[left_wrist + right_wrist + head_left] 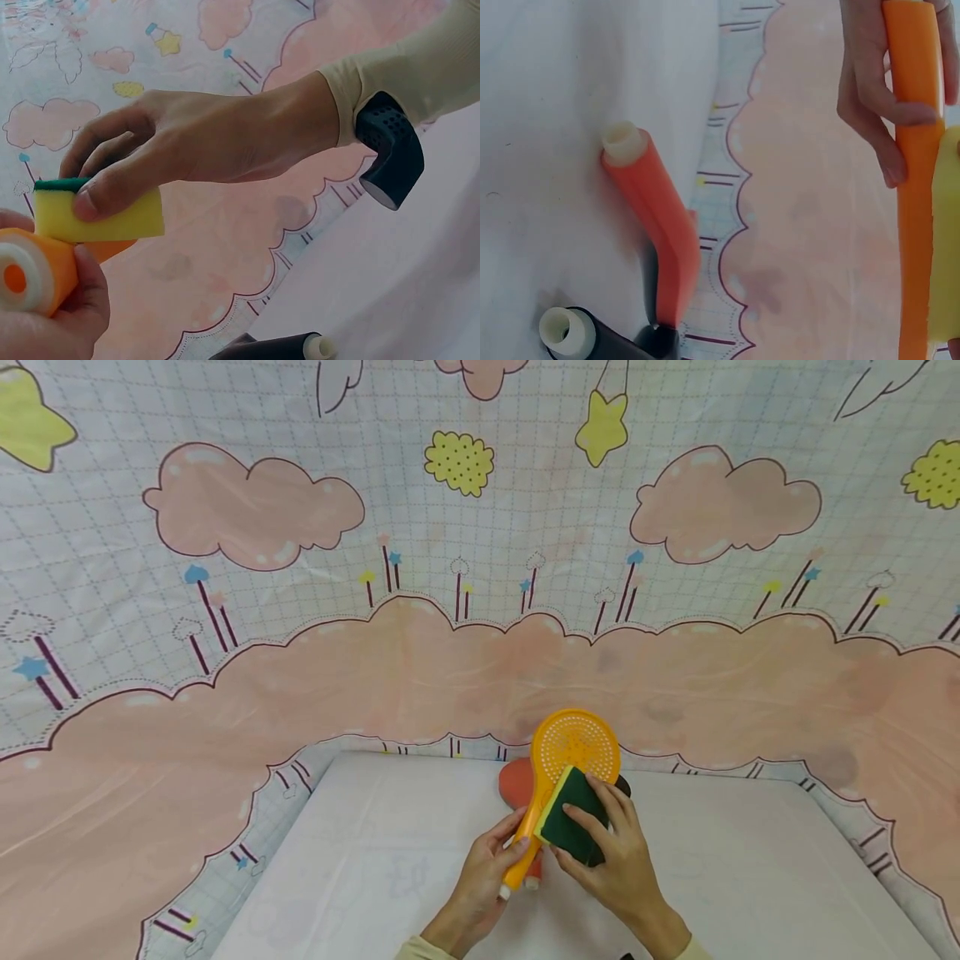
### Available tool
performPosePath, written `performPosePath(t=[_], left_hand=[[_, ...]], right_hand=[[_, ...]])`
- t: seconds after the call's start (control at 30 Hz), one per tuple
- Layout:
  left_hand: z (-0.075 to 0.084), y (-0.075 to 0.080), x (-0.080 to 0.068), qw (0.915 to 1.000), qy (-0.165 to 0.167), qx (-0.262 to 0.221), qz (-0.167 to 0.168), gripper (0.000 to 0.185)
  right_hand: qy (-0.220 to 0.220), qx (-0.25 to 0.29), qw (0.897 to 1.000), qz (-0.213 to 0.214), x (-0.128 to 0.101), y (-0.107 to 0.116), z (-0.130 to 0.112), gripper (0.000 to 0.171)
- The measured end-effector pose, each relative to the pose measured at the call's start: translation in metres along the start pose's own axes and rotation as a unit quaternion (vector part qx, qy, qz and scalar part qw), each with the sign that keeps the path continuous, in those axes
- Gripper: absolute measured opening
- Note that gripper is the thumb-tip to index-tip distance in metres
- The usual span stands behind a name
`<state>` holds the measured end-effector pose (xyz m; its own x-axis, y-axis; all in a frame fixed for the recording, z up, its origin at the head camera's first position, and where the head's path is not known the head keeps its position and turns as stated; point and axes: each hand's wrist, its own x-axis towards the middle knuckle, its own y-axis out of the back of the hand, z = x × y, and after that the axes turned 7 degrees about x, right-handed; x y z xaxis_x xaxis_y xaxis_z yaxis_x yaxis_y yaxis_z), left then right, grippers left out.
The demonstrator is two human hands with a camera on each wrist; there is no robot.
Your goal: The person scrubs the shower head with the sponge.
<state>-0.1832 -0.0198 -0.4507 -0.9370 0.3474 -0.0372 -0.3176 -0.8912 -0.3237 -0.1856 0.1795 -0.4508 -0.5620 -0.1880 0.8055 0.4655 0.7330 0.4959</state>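
Observation:
My left hand grips the handle of an orange perforated skimmer and holds it above the white table. With my right hand I pinch a yellow sponge with a green scouring side and press it against the skimmer just below the round head. The left wrist view has the right hand with its thumb on the sponge, beside the handle's white-capped end. In the right wrist view, the left hand's fingers curl round the orange handle.
A red utensil and a black one lie on the table under the skimmer; their handles, red and black, show in the right wrist view. A cartoon cloud-print cloth hangs behind and around the table.

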Motion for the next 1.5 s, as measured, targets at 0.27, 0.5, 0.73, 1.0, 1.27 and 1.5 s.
performPosePath(t=[0.27,0.5,0.73,1.0,1.27,1.5], left_hand=[[0.0,0.008,0.0,0.9976,0.003,-0.032,-0.062,0.061],[0.0,0.014,0.0,0.9924,0.048,-0.062,-0.096,0.063],[-0.004,0.015,0.0,0.9904,0.061,-0.069,-0.104,0.062],[-0.006,0.01,0.002,0.9969,0.044,-0.041,-0.05,0.054],[-0.008,0.012,0.005,0.9958,0.045,-0.063,-0.049,0.054],[-0.006,0.011,0.004,0.9954,0.035,-0.075,-0.049,0.056]], right_hand=[[-0.003,0.003,1.0,-0.008,0.002,0.003,0.001,0.053],[-0.001,0.003,1.0,-0.019,0.004,0.005,0.001,0.05],[-0.002,0.001,1.0,-0.023,0.002,0.004,0.002,0.056],[0.022,0.013,0.999,-0.021,-0.003,0.0,0.003,0.043],[0.077,0.058,0.995,-0.027,-0.006,-0.002,-0.001,0.039],[0.059,0.062,0.994,-0.066,-0.012,-0.002,-0.007,0.045]])
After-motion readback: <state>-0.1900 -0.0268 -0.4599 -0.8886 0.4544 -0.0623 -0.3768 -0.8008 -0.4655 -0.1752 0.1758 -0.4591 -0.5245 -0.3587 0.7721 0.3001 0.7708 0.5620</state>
